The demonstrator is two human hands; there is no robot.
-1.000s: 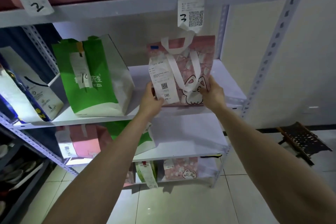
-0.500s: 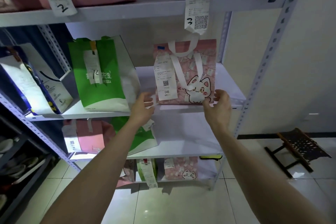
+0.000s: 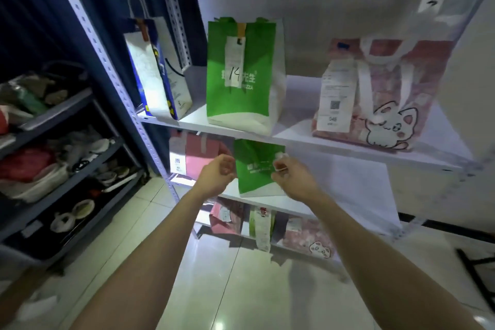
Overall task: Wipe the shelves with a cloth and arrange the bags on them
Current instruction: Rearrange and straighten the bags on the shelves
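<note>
Left hand (image 3: 218, 174) fingers curled closed, holding nothing, right hand (image 3: 293, 179) fingers curled by a small white piece, grip unclear, both before lower green bag (image 3: 255, 171), one of two bags on its shelf, three bags on middle shelf (image 3: 294, 139)

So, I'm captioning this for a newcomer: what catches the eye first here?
The tall green-and-white fabric bag marked 14 stands centre on the white middle shelf, with a pink cat-print bag to its right. Below, the left hand and right hand hover before a smaller green bag.
</note>
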